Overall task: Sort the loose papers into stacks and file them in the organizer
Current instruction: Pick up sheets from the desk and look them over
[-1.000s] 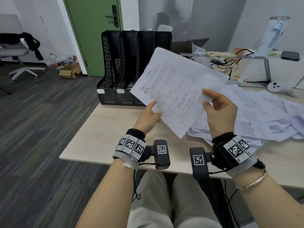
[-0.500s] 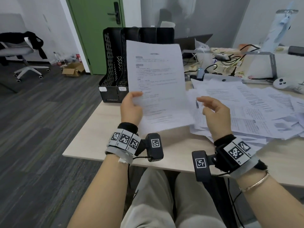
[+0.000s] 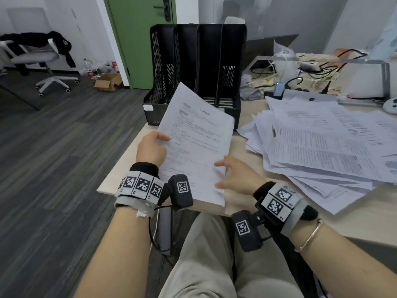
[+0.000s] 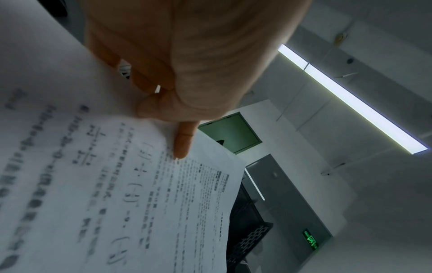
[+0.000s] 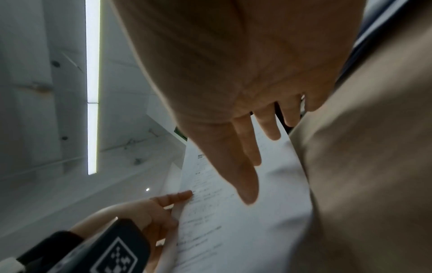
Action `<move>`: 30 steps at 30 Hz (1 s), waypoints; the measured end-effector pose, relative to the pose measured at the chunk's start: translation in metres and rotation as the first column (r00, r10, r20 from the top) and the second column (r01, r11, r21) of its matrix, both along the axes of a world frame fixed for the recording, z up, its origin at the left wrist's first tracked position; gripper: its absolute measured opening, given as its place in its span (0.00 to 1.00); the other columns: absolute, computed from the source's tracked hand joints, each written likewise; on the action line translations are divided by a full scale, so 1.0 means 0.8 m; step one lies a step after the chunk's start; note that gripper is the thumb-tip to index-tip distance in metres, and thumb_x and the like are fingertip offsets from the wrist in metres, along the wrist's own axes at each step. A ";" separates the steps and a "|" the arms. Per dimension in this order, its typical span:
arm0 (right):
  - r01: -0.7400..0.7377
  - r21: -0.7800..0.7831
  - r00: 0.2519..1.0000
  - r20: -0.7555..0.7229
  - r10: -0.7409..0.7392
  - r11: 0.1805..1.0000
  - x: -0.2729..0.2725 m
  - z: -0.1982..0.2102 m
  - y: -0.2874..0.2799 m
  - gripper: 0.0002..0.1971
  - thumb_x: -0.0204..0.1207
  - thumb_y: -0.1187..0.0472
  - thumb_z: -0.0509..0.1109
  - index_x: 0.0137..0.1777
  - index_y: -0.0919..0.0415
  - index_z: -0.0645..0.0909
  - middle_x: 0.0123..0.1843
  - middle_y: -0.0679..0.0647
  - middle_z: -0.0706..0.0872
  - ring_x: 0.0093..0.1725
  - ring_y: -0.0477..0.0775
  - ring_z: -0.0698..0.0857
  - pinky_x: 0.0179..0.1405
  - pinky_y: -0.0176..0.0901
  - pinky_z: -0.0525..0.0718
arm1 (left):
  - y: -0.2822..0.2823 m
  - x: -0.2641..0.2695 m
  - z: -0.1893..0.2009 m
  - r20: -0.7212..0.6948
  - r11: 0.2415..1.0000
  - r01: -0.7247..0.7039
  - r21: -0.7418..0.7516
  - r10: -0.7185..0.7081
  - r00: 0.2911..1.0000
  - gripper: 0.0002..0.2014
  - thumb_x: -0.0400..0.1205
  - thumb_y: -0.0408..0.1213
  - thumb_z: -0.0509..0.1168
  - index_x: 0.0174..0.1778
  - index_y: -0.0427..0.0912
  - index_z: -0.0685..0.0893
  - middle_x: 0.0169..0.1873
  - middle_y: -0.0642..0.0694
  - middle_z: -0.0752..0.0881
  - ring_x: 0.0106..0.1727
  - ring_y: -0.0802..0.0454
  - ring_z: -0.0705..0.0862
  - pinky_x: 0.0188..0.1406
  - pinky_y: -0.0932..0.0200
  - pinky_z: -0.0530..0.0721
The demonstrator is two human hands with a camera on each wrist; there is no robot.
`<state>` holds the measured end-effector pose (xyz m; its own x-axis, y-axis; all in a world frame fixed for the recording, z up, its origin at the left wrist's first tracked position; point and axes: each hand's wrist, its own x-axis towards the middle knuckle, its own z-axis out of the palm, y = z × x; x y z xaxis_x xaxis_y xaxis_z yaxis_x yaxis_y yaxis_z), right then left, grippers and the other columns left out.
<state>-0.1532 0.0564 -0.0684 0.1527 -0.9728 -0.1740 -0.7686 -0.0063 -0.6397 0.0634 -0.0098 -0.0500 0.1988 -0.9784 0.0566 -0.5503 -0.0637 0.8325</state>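
Note:
My left hand (image 3: 161, 140) pinches the left edge of a printed sheet (image 3: 198, 145), thumb (image 4: 183, 144) on top and the other fingers hidden beneath. The sheet (image 4: 112, 184) slants low over the desk's front left part, its top corner pointing at the black organizer (image 3: 189, 61). My right hand (image 3: 223, 174) is spread with straight fingers (image 5: 247, 147) over the sheet's (image 5: 233, 230) lower right edge; contact is unclear. A big loose pile of printed papers (image 3: 322, 145) covers the desk to the right. The organizer stands upright at the back with several slots.
The wooden desk (image 3: 129, 166) ends just left of my left hand. Cables, a power strip (image 3: 309, 65) and a white controller (image 3: 392, 105) clutter the back right. An office chair (image 3: 40, 59) and a cardboard box (image 3: 107, 82) stand on the floor to the left.
A second ago both hands held the sheet up. The right hand let go, the left swung the sheet upright, then lowered it toward the desk. The right hand has come back over its right edge.

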 end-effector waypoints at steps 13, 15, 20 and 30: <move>-0.092 0.128 0.976 -0.185 0.115 0.988 0.056 -0.018 -0.018 0.45 0.68 0.51 0.77 0.82 0.52 0.57 0.84 0.54 0.53 0.84 0.60 0.41 0.80 0.60 0.36 | 0.021 -0.008 -0.020 0.320 0.957 -0.008 0.291 -0.090 0.943 0.17 0.80 0.47 0.64 0.66 0.56 0.76 0.71 0.47 0.75 0.74 0.42 0.63 0.69 0.47 0.61; -0.083 0.126 0.984 -0.149 0.101 0.989 0.058 -0.020 -0.018 0.47 0.68 0.51 0.77 0.83 0.53 0.53 0.85 0.54 0.51 0.84 0.59 0.40 0.80 0.59 0.35 | 0.021 -0.010 -0.031 0.326 0.931 0.001 0.366 -0.129 0.937 0.22 0.80 0.49 0.63 0.71 0.56 0.72 0.74 0.46 0.71 0.77 0.41 0.61 0.75 0.45 0.59; -0.043 0.086 0.996 -0.068 0.049 0.995 0.049 -0.017 -0.021 0.44 0.72 0.55 0.74 0.83 0.53 0.51 0.85 0.52 0.51 0.84 0.58 0.39 0.80 0.56 0.35 | 0.015 0.001 -0.053 0.395 0.901 0.016 0.434 -0.206 0.895 0.40 0.70 0.61 0.72 0.76 0.54 0.66 0.80 0.45 0.59 0.81 0.37 0.51 0.78 0.33 0.49; -0.004 0.043 1.000 -0.002 0.004 0.999 0.019 -0.002 -0.014 0.40 0.73 0.56 0.74 0.82 0.51 0.58 0.85 0.55 0.52 0.84 0.56 0.43 0.82 0.54 0.40 | 0.000 0.042 -0.049 0.401 0.896 0.033 0.442 -0.231 0.886 0.49 0.63 0.57 0.79 0.78 0.55 0.63 0.79 0.49 0.62 0.82 0.41 0.51 0.77 0.32 0.54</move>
